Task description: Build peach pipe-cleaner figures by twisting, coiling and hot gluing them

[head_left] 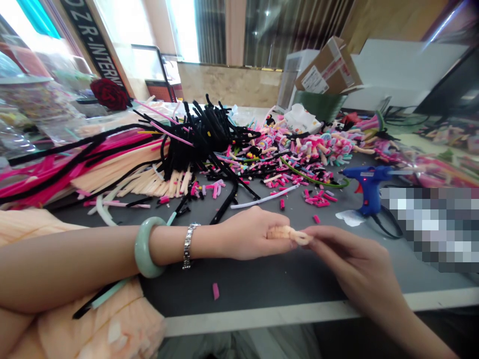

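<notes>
My left hand [250, 234], with a green bangle [147, 248] and a metal bracelet [189, 246] at its wrist, is closed around a peach pipe cleaner piece [281, 233]. The piece looks wound or folded and ends in a small loop at its right. My right hand [355, 254] pinches that looped end between thumb and fingertips. Both hands are just above the grey tabletop [262, 284], near its front edge. A loose pink snippet [215, 291] lies below my left hand.
A blue glue gun [368, 184] with a lit red light stands at right. Black pipe cleaners [202, 134] pile up behind the hands, with pink and peach bundles [116, 172] at left. Cut pieces [318, 197] are scattered. A peach bundle [112, 324] lies under my left forearm.
</notes>
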A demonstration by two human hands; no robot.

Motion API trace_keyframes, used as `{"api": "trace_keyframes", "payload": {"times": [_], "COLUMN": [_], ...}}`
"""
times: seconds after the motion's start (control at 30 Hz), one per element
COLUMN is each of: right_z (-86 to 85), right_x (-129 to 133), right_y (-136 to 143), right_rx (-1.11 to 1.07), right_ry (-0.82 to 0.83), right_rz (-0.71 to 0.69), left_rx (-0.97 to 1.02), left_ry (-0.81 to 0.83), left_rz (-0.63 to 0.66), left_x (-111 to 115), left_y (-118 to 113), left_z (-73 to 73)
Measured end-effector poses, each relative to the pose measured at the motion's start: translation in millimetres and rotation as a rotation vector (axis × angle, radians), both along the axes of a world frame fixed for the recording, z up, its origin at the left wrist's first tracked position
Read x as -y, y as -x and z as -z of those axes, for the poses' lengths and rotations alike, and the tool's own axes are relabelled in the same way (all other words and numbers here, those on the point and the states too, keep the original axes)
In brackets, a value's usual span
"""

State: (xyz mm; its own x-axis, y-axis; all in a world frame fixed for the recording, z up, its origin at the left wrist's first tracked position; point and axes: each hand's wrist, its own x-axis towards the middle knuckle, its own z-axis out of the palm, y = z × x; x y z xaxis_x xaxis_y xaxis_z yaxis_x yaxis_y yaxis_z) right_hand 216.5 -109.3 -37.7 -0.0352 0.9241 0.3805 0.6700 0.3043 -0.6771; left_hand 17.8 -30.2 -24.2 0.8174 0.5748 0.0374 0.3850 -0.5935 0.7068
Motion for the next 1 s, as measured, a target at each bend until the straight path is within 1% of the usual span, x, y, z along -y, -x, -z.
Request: {"api": "trace_keyframes", "payload": {"times": [0.1, 0.2, 0.43, 0.53, 0.63, 0.77, 0.9, 1.0], "right_z": [-0.4, -0.7, 3.2, 4.1, 3.7, 4.9, 8.6, 9.8], "right_x": [0, 0, 0, -1, -1, -1, 0, 0], "right_y": [-1, -1, 0, 0, 0, 1, 1, 1], "right_rx": [0.011, 0.001, -0.101, -0.158, -0.170, -0.069, 0.161, 0.252], "right_ry": [-0.019, -0.006, 0.014, 0.053, 0.077, 0.044, -0.128, -0.201], "right_rz": [0.005, -0.013, -0.029, -0.049, -0.062, -0.043, 0.018, -0.004], "left_rx": [0.002, -0.001, 0.019, 0.013, 0.014, 0.017, 0.015, 0.024], "left_ry": [0.026, 0.016, 0.010, 0.000, -0.004, 0.002, 0.002, -0.019], "left_rz": [-0.005, -0.004, -0.005, -0.001, 0.000, 0.001, 0.002, 0.014], "left_x": [0, 0, 1, 0, 0, 1, 1, 0], "left_y": [0, -1, 0, 0, 0, 0, 1, 1], "left_z": [-0.2, -0.5, -0.8, -0.1, 0.1, -0.3, 0.2, 1.6]}}
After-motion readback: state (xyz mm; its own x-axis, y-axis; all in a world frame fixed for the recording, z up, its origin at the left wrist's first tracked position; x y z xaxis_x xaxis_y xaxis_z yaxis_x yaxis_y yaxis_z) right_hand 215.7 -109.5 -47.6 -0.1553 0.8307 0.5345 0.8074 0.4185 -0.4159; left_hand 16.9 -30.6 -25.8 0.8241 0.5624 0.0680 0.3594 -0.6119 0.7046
